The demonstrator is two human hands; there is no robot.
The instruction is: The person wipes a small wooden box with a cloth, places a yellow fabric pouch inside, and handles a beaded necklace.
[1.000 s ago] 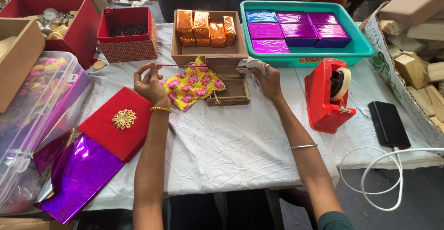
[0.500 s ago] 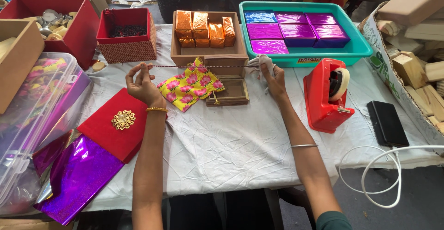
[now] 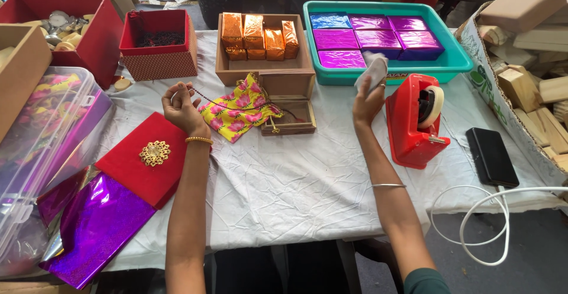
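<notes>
Seen from the head camera, the left hand (image 3: pixel 180 106) is raised over the bench (image 3: pixel 296 181) with its grip pinched together on a thin dark cord (image 3: pixel 222 102). The cord runs taut from the fingertips across the yellow flowered pouch (image 3: pixel 236 113) toward the small open wooden box (image 3: pixel 291 116), so it appears drawn out sideways to keep it straight and clear of the cloth. The pouch lies just right of the left grip, touching the box's near corner.

The right hand (image 3: pixel 368 96) is lifted beside the red tape dispenser (image 3: pixel 414 122), its grip closed on a crumpled whitish piece (image 3: pixel 373 69), paper or tissue by its look, held above the rim of the teal tray (image 3: pixel 455 63). That piece stands up out of the fingers, well apart from the pouch. A red box lid (image 3: pixel 133 167) with a gold ornament lies by the left forearm.
</notes>
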